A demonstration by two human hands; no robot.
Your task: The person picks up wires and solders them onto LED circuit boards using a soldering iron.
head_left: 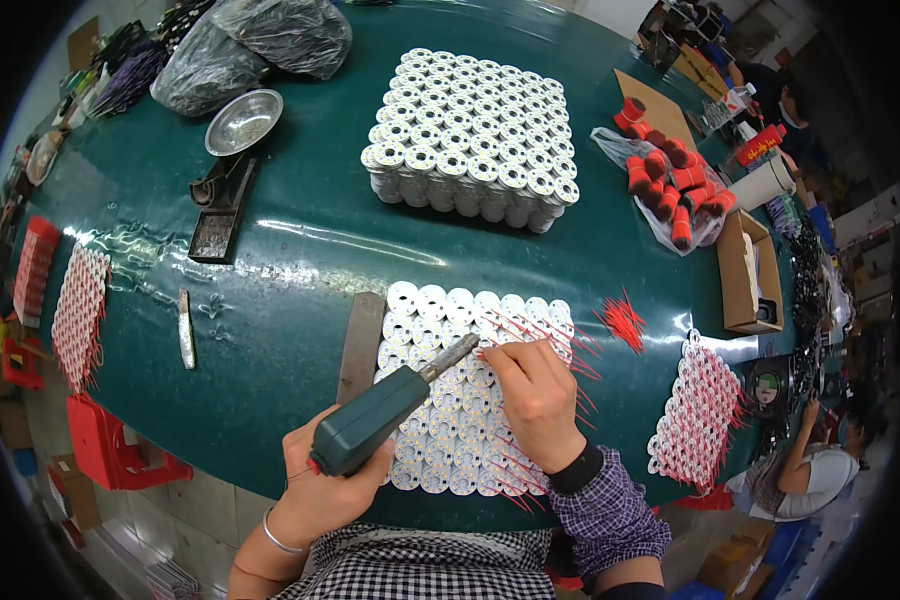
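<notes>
My left hand (315, 485) is wrapped round the dark green handle of a soldering gun (368, 422). Its metal tip reaches up and right over a panel of round white circuit boards (445, 440) dotted with small yellow chips. Close to that tip, my right hand (540, 398) has thumb and forefinger pinched on a thin red wire (482, 353), mostly hidden by the fingers. More red wires stick out from the panel's right side. Against the panel's left edge lies a flat grey metal bar (360, 345). Whether the tip touches a board, I cannot tell.
Loose red wires (622, 320) lie right of the panel. Beyond it stands a big stack of round boards (470, 140). Wired panels (698, 415) rest at both sides. Red spools (675, 180), a cardboard box (750, 275), a metal bowl (244, 122) and a co-worker (815, 465) are around.
</notes>
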